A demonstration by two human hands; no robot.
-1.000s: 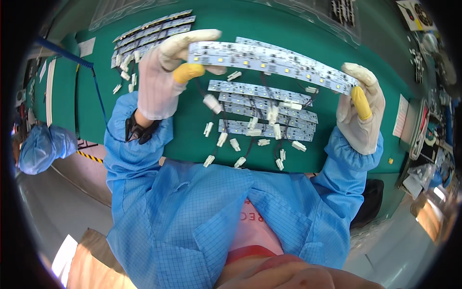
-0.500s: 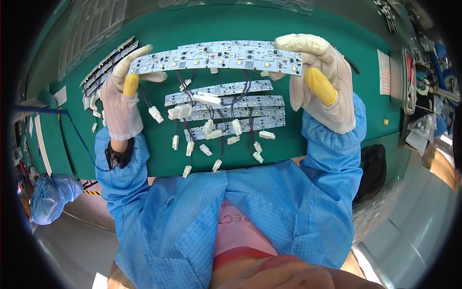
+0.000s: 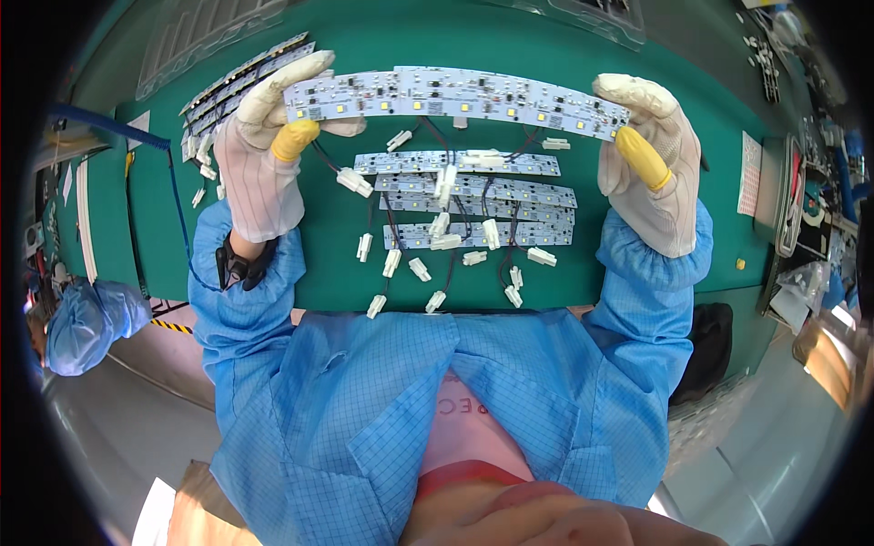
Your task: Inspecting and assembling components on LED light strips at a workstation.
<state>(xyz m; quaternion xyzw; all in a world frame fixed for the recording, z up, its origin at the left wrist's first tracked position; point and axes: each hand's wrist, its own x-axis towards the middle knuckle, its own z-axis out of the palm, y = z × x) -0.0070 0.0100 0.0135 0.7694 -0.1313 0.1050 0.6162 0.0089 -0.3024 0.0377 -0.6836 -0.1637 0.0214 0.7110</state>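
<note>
Both my hands wear white gloves with yellow thumb covers. Between them I hold up a long, curved white LED circuit board (image 3: 455, 94), dotted with chips and small yellow LEDs. My left hand (image 3: 270, 136) pinches its left end; my right hand (image 3: 648, 155) grips the right end, thumb against the near edge. Dark wires with white plugs, such as one connector (image 3: 354, 182), dangle from the board. Below it on the green mat lie several more LED boards (image 3: 473, 187), partly overlapping, their wires and white connectors (image 3: 437, 301) spread toward me.
A further stack of LED boards (image 3: 246, 82) lies at the far left, beside my left hand. A clear plastic tray (image 3: 205, 41) stands behind it. A blue coiled cord (image 3: 109, 126) crosses on the left. At the right are a metal-edged bin (image 3: 778, 191) and a printed sheet (image 3: 749, 173).
My view has shifted, so the bench appears moved rightward. The held board now tilts down toward its right end, and my right thumb has come onto that end's near edge.
</note>
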